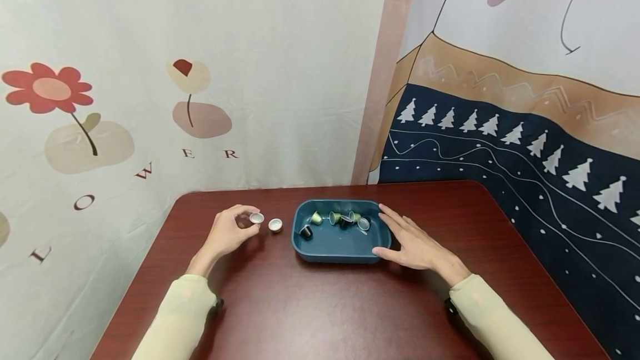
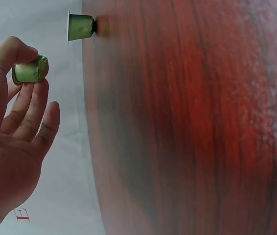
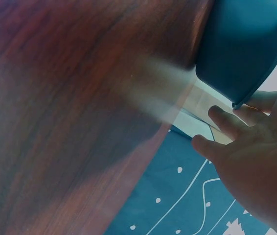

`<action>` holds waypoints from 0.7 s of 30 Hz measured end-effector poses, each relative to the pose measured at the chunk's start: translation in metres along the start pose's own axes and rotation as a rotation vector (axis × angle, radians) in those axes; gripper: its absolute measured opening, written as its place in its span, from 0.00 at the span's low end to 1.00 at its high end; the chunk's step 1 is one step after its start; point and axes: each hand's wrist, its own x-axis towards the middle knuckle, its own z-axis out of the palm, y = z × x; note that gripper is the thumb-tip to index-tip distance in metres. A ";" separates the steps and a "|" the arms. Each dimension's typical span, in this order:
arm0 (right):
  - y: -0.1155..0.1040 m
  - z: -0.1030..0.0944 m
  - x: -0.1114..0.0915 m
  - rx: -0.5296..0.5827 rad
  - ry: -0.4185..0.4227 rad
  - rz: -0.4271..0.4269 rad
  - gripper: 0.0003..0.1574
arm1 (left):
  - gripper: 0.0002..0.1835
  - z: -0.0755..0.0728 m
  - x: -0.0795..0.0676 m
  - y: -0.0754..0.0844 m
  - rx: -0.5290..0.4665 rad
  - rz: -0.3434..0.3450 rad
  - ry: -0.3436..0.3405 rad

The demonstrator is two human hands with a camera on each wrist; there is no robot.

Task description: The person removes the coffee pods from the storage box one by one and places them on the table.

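My left hand (image 1: 225,235) pinches a small green coffee capsule (image 2: 28,71) between thumb and fingers, its pale lid facing up in the head view. Just right of that hand a second green coffee capsule (image 1: 275,225) stands on the table, lid upward. A blue-green tray (image 1: 335,249) sits to the right of both, holding several green and black capsules, among them a black capsule (image 1: 306,232) at the left and a green capsule (image 1: 316,218) behind it. With fingers spread and mostly straight, my right hand (image 1: 412,243) touches the tray's right rim.
The reddish-brown wooden table (image 1: 300,315) has rounded far corners. Behind it hangs a pale printed cloth (image 1: 300,99) with flowers and letters. At the right, a dark blue printed cloth (image 1: 450,143) with white trees runs along the table's side.
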 end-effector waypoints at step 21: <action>0.003 0.002 0.000 0.002 0.004 -0.004 0.65 | 0.15 0.017 0.002 -0.016 0.030 -0.003 -0.069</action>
